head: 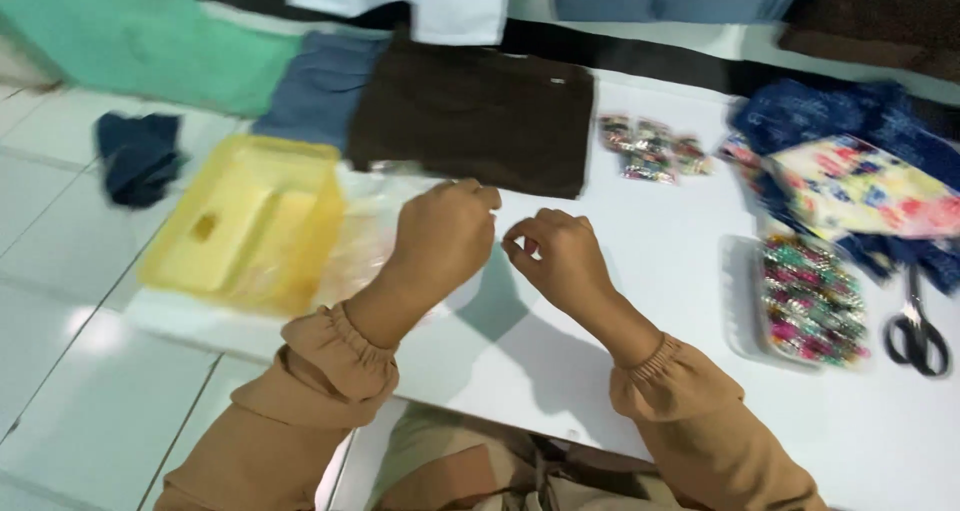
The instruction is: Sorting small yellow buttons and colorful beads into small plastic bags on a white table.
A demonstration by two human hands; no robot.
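Both hands are raised just above the white bench, close together at centre. The left hand is curled into a loose fist, fingertips pinched near the edge of the dark brown cloth. The right hand is also curled narrow, thumb and forefinger pinched as if on something very fine; the frame is too blurred to tell whether anything is held, maybe a thread or needle.

The brown cloth lies flat right ahead of the hands, within easy reach. A yellow plastic box sits tilted at the bench's left edge, touching a crumpled clear plastic bag. A clear tray of coloured beads sits to the right, near the black scissors, probably kept on the working side. A small pile of beads lies beside the brown cloth. Blue and floral fabrics are heaped at far right. A dark blue rag lies on the tiled floor.
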